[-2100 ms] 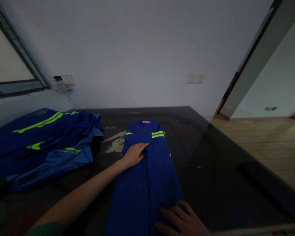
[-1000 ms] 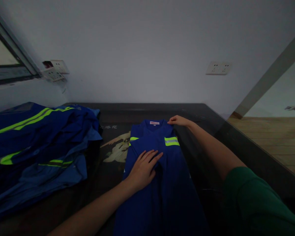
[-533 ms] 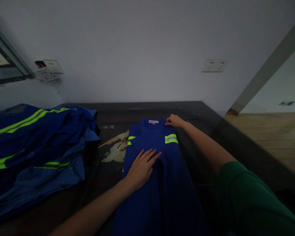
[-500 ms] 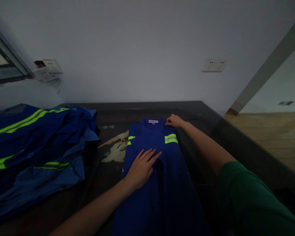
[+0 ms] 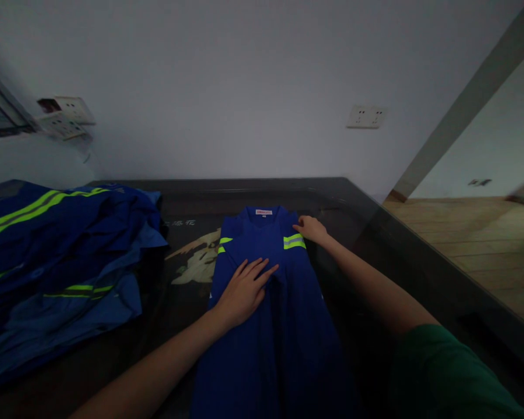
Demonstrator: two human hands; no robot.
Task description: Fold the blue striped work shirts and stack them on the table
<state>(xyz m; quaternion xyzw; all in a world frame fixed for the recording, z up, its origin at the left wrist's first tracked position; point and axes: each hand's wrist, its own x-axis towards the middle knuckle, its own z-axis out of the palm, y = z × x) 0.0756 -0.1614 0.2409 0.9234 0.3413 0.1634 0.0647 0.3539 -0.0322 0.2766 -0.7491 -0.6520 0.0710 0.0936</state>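
A blue work jacket (image 5: pixel 262 241) with yellow-green and silver reflective bands lies lengthwise in front of me, collar and white label at the far end. Its sides are folded inward. My left hand (image 5: pixel 243 293) rests flat on the chest part, fingers spread. At the right shoulder edge, just above the reflective band, my right hand (image 5: pixel 311 228) pinches the cloth between thumb and fingers. The lower part of the jacket runs out of view in shadow at the bottom.
A loose heap of blue clothes (image 5: pixel 70 256) with reflective stripes lies at the left. Under everything is a dark table (image 5: pixel 192 195) with a pale bird picture (image 5: pixel 198 265). Behind it stands a wall with sockets (image 5: pixel 367 116); wooden floor (image 5: pixel 458 233) shows at the right.
My right hand has shifted from beside the collar outward and nearer along the shoulder edge. My left hand stays on the chest part. The whole view has turned slightly right.
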